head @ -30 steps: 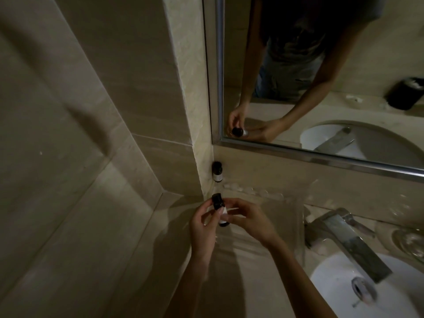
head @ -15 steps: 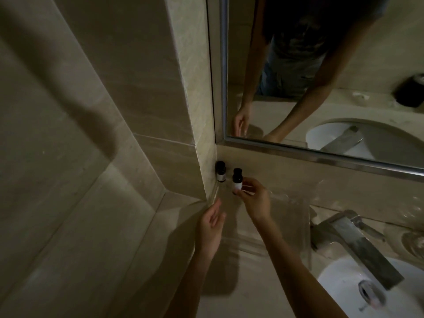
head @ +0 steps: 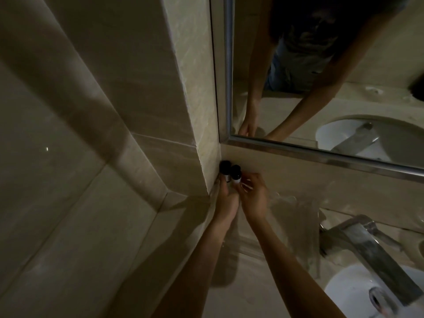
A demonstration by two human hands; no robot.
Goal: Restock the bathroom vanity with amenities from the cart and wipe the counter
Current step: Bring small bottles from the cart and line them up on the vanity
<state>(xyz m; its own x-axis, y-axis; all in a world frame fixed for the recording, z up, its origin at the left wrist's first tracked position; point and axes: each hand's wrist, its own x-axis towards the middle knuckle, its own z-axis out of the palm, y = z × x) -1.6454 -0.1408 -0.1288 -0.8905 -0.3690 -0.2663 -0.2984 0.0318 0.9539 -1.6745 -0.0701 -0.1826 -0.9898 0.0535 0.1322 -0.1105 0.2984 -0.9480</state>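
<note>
While the sink (head: 344,292) lies at the near right, both hands are at the back left corner of the counter (head: 247,304). The right hand (head: 253,198) pinches the second bottle (head: 236,174), which now stands just beside the first bottle (head: 224,167). The left hand (head: 226,199) has come up to them; if its fingers grip, I cannot tell. Probably placing is almost finished under the mirror (head: 321,88); wiping remains.
</note>
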